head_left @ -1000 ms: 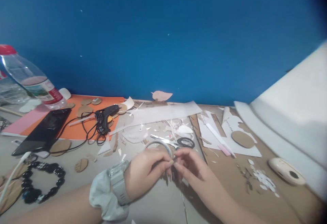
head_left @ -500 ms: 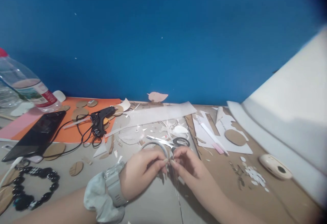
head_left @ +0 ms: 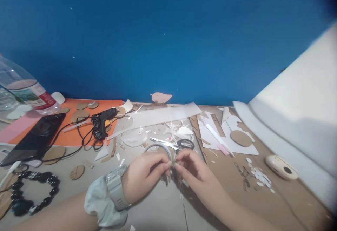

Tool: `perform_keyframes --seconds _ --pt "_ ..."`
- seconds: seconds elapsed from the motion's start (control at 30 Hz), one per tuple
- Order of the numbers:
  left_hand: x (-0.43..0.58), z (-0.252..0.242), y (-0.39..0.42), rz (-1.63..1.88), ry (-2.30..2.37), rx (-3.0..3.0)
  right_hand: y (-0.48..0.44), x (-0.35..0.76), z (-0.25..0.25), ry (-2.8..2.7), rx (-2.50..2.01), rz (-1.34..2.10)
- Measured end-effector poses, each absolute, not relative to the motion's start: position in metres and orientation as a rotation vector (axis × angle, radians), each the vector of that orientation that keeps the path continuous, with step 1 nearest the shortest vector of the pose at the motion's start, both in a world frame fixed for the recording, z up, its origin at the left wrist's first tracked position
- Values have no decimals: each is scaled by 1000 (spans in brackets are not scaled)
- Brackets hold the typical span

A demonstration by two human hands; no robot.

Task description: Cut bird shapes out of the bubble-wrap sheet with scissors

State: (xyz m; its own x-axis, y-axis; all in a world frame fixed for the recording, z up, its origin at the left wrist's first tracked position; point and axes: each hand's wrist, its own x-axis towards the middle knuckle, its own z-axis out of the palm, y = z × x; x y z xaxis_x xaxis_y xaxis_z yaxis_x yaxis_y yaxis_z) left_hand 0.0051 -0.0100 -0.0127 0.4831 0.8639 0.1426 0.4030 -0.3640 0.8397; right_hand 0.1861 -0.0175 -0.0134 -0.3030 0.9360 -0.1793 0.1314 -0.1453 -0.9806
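My left hand (head_left: 144, 176) and my right hand (head_left: 193, 173) meet fingertip to fingertip low in the middle of the table. Both pinch a tiny pale piece between them, too small to name. A thin strip or thread hangs down from the pinch. The left wrist wears a grey watch (head_left: 116, 188) and a pale scrunchie (head_left: 101, 206). Just behind the fingers lies a clear tape ring (head_left: 158, 148). Scissors with black handles (head_left: 181, 144) lie beyond it.
A black glue gun (head_left: 104, 117) with its cord rests on orange paper (head_left: 71, 136). At left are a dark phone (head_left: 34, 138), a water bottle (head_left: 25, 92) and a black bead bracelet (head_left: 31, 192). White sheets (head_left: 237, 143), cardboard discs, paper scraps and a cream oval device (head_left: 281, 167) lie right.
The view has drifted slightly, so everything sits a little left and lower. Both hands keep the same pinch with small finger shifts.
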Motion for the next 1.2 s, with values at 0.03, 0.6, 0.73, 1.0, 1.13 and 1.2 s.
perform_keyframes --seconds 0.03,0.6,0.73,1.0,1.13,1.2 --pt "5 -13 -10 763 1043 1960 -18 186 -13 -1448 -1247 1512" --pt "5 -12 -9 744 1059 2057 -19 186 -15 -1498 -1267 1465" --pt "2 -16 -11 767 1123 2427 -21 188 -14 -1385 -1210 1690" --pt "-2 -20 -14 875 971 2934 -19 188 -12 -1396 -1136 1782" --pt "-2 -18 -13 920 912 2985 -19 188 -14 -1387 -1131 1784" --pt "-1 -18 -13 950 926 2937 -19 187 -14 -1376 -1158 1774"
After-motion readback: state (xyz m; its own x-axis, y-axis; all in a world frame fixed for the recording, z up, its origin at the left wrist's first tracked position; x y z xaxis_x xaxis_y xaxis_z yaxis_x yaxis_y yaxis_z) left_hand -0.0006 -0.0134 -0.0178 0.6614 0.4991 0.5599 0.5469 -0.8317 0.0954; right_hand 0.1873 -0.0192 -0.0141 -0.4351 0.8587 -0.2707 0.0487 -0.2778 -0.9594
